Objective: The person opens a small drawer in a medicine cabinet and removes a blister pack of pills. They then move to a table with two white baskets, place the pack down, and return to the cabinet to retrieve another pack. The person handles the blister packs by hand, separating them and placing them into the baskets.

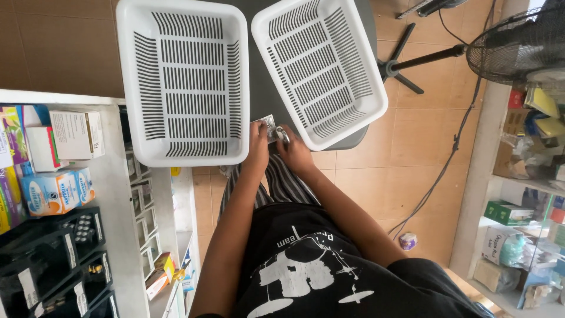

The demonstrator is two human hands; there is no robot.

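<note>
Left hand grip pinching silver blister strip; right hand grip on scissors, between two white baskets

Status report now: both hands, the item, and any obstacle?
Both hands together at table edge: left hand, right hand. Small silver blister strip held between them. Two white baskets beside, both empty. Nothing blocking.

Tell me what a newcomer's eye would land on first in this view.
Two big white slotted baskets dominate the top: the left basket sits square on the dark grey table, the right basket is turned at an angle. Just below them, at the table's near edge, the left hand and the right hand meet over a small silvery blister strip. A black fan stands at the upper right.
</note>
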